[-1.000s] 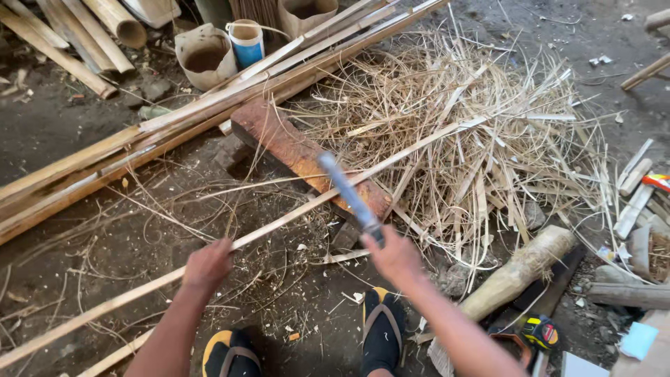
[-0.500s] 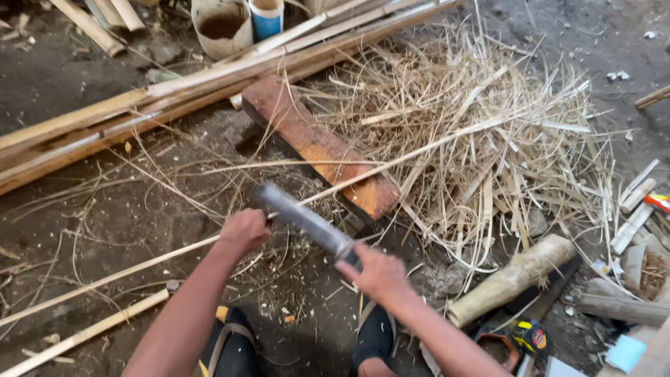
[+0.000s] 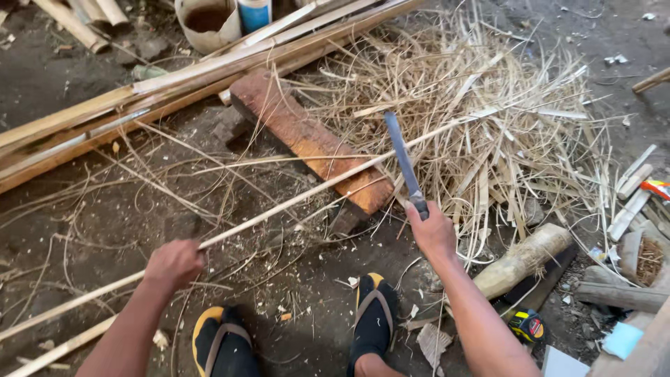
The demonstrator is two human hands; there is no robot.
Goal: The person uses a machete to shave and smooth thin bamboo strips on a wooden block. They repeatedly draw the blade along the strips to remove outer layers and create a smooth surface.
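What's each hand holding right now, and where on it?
Left hand grips the long bamboo strip partway along its length; right hand holds the machete by its handle.

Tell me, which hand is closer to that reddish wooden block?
Right. The right hand, gripping the knife, sits beside the block; the left hand holds the bamboo strip farther away.

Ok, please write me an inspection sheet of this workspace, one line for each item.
Surface: bare dirt ground with scattered chips.
Job's things: long bamboo strip lying across a reddish wooden block; machete raised above it.
Clutter: heap of bamboo shavings, bamboo slats, short log, tape measure, bucket.
Grippers: left hand grips the strip; right hand grips the machete handle.
Cables: nothing seen.
Surroundings: the person's feet in sandals.
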